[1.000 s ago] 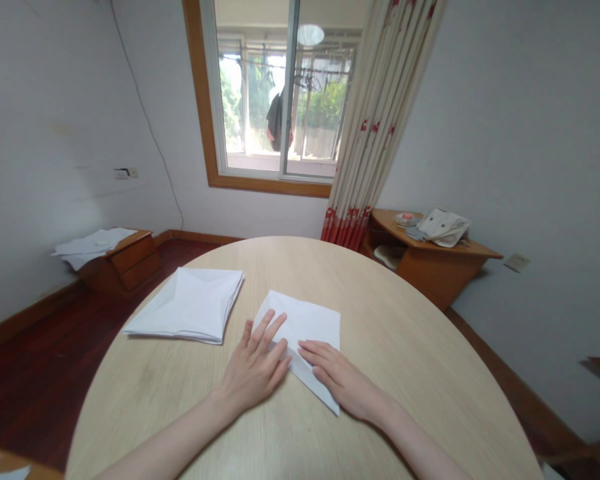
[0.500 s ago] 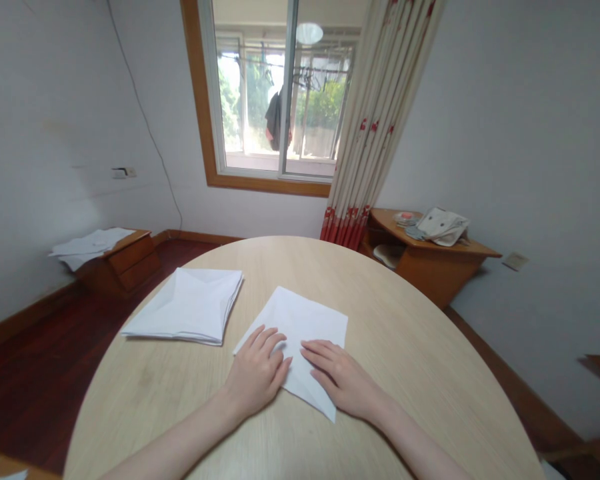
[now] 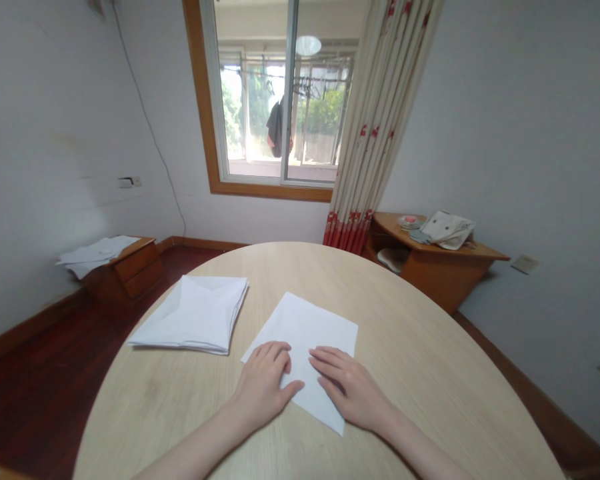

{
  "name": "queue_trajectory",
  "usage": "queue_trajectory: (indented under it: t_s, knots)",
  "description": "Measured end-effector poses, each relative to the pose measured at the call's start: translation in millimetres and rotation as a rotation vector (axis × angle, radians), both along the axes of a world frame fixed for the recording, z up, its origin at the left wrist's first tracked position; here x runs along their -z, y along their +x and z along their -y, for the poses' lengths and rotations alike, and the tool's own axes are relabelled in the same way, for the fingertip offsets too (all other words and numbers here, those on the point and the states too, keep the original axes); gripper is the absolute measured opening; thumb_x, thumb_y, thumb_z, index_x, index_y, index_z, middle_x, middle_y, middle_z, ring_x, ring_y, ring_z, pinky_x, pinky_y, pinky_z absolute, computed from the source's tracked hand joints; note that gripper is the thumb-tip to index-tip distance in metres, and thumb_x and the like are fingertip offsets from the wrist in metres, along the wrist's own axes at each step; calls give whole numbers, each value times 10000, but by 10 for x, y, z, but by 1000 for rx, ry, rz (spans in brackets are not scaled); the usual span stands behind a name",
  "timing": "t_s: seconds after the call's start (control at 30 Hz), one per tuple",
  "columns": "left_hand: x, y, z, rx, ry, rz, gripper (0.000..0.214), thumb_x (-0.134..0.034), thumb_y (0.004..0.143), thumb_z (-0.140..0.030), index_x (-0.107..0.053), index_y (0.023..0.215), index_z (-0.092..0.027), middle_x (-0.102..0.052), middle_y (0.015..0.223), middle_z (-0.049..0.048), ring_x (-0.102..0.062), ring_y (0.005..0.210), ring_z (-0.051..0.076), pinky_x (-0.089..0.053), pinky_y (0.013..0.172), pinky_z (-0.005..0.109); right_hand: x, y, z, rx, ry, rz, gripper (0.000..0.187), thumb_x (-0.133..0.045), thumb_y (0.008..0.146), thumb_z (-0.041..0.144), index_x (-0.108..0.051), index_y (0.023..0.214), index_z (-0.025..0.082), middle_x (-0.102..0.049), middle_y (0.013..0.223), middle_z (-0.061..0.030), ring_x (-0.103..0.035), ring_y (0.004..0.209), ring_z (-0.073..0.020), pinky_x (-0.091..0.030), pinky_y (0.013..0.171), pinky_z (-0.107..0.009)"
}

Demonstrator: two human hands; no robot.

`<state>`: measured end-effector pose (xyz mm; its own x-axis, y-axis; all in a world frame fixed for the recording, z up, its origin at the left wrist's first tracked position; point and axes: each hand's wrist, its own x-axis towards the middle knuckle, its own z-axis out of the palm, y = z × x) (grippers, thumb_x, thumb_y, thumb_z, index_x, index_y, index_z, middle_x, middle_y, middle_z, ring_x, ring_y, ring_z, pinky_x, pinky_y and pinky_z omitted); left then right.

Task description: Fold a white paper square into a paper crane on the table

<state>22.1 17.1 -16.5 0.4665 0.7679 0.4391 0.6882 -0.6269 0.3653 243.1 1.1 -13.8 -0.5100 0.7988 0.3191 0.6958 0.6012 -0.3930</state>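
A white sheet of paper (image 3: 310,327) lies flat on the round wooden table (image 3: 405,373) in front of me. My left hand (image 3: 265,383) rests on its near left part, fingers curled a little and pressing down. My right hand (image 3: 350,390) lies flat on its near right part with fingers stretched out toward the left hand. Both hands touch the sheet side by side and hold nothing else.
A stack of creased white sheets (image 3: 195,313) sits on the table to the left. A low wooden cabinet with papers (image 3: 110,257) stands by the left wall. A corner shelf with a cloth bag (image 3: 445,230) stands at the right, beside the curtain (image 3: 375,127).
The folded flap of the sheet has been opened out, so the paper now lies flat as a larger square. My left hand drew back toward me and its fingers curled.
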Motion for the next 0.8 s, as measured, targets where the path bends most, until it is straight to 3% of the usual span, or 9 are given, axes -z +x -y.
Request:
queue_trajectory:
  t_s: [0.13, 0.33, 0.8]
  knots:
    - [25, 0, -26, 13, 6, 42, 168, -709, 785, -222, -548, 835, -211, -660, 1064, 56, -612, 1000, 256, -485, 845, 404, -6, -1, -9, -16, 8, 70, 372, -484, 921, 211, -590, 1278, 222, -565, 1354, -107, -463, 1304, -274, -304, 1093, -590]
    - [20, -12, -43, 46, -45, 85, 129, -646, 816, -131, -582, 889, -214, -673, 1031, 39, -624, 980, 226, -498, 846, 369, -10, -8, -5, -5, 3, 113, 399, -476, 936, 243, -542, 1329, 225, -524, 1392, -101, -411, 1341, -279, -323, 1090, -565]
    - [21, -74, -95, 179, -111, 222, 277, -423, 859, -6, -601, 933, -205, -643, 1028, 59, -594, 983, 189, -508, 858, 323, -186, 25, 89, -6, -151, 246, 443, -433, 966, 371, -466, 1395, 265, -444, 1454, -71, -395, 1350, -290, -394, 1031, -536]
